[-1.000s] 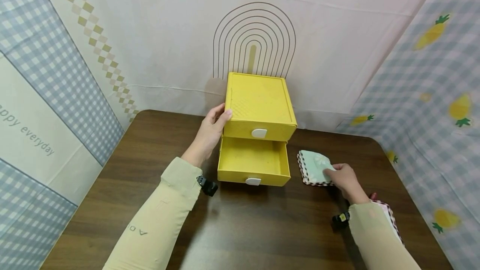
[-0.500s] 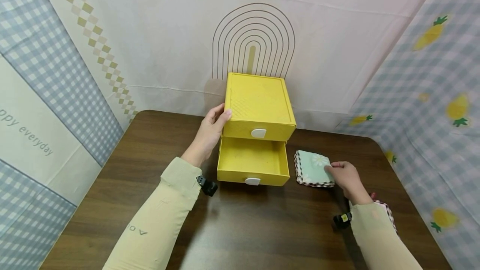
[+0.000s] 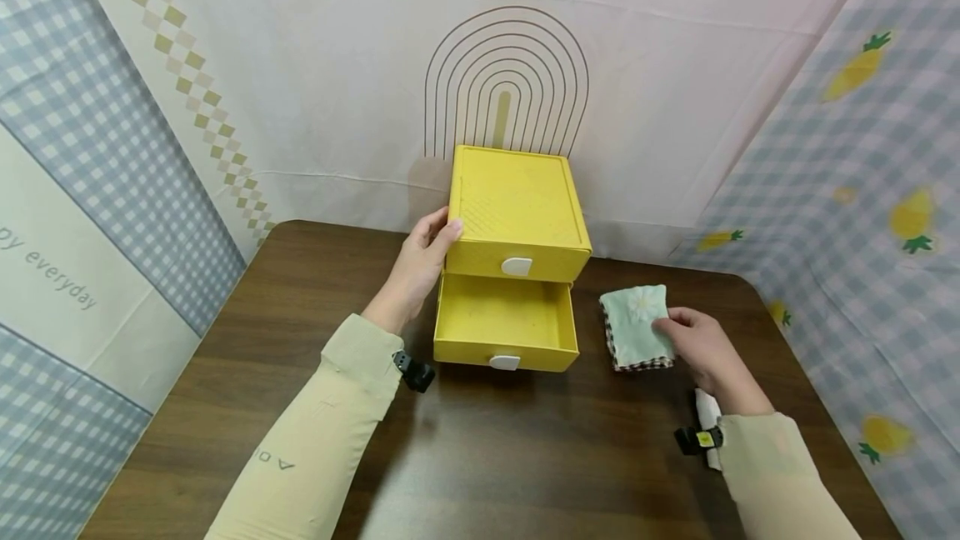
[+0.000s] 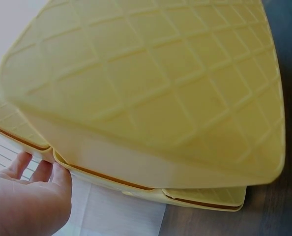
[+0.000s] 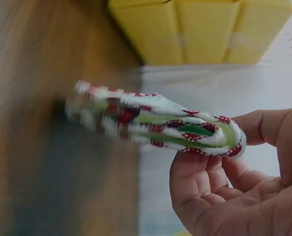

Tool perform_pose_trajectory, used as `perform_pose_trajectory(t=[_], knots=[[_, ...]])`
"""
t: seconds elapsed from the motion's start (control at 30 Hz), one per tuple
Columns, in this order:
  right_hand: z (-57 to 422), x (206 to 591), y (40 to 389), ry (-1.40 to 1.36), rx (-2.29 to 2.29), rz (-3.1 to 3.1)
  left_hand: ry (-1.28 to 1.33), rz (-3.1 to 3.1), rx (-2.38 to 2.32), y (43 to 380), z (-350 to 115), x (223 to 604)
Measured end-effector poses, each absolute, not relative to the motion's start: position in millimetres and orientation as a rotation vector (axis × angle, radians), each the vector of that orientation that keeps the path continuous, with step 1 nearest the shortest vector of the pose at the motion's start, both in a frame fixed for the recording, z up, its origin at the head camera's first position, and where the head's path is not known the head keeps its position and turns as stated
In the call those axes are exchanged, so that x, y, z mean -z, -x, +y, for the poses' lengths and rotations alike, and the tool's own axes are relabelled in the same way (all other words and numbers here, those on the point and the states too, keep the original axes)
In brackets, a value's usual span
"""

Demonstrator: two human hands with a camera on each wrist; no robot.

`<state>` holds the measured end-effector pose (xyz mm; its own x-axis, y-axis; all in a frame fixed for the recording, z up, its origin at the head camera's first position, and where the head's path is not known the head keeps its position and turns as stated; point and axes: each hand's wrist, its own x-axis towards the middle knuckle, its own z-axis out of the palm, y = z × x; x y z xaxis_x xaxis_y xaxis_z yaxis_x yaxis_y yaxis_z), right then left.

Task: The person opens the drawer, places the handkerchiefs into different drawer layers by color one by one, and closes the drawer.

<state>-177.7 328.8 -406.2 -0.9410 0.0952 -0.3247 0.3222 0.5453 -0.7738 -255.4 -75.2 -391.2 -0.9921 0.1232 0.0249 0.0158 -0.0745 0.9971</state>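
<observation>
A yellow two-drawer box (image 3: 517, 198) stands at the back of the table. Its upper drawer (image 3: 480, 257) is closed; the lower drawer (image 3: 498, 319) is pulled out and bare inside. My left hand (image 3: 414, 273) rests on the box's left side, thumb at the top front edge. In the left wrist view, fingertips (image 4: 62, 172) press the frame's edge. My right hand (image 3: 701, 348) pinches the right edge of a folded mint towel (image 3: 633, 327) with a white flower and dark checked trim. The right wrist view shows its layered folds raised off the table, between thumb and fingers.
Partly under the right forearm lies a white cloth (image 3: 707, 419). The brown table (image 3: 540, 457) ends at a patterned cloth backdrop (image 3: 337, 90) behind and at both sides. Each wrist bears a small black camera (image 3: 415, 372).
The right hand has shifted slightly up, tilting the mint towel more upright. More of the white cloth's near part shows beside the right wrist. The left hand and box have stayed put.
</observation>
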Motion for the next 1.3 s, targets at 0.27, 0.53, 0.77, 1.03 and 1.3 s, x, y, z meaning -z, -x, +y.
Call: perform_pose_trajectory(t=[0.27,0.53,0.77,1.03,1.3], knots=[[310,362,159,-0.146,1.503,2.635,-0.135,2.079,-2.241,255,-76,390],[298,341,147,0.151,1.814,2.398,-0.126,2.071,-2.252,255,-76,390],[282,340,144,0.291,1.896,2.268,-0.132,2.068,-2.249,254,-76,391],[256,335,147,0.315,1.877,2.272,-0.145,2.061,-2.263,255,-75,392],[225,331,154,0.334,1.87,2.269,-0.143,2.053,-2.27,254,-74,392]])
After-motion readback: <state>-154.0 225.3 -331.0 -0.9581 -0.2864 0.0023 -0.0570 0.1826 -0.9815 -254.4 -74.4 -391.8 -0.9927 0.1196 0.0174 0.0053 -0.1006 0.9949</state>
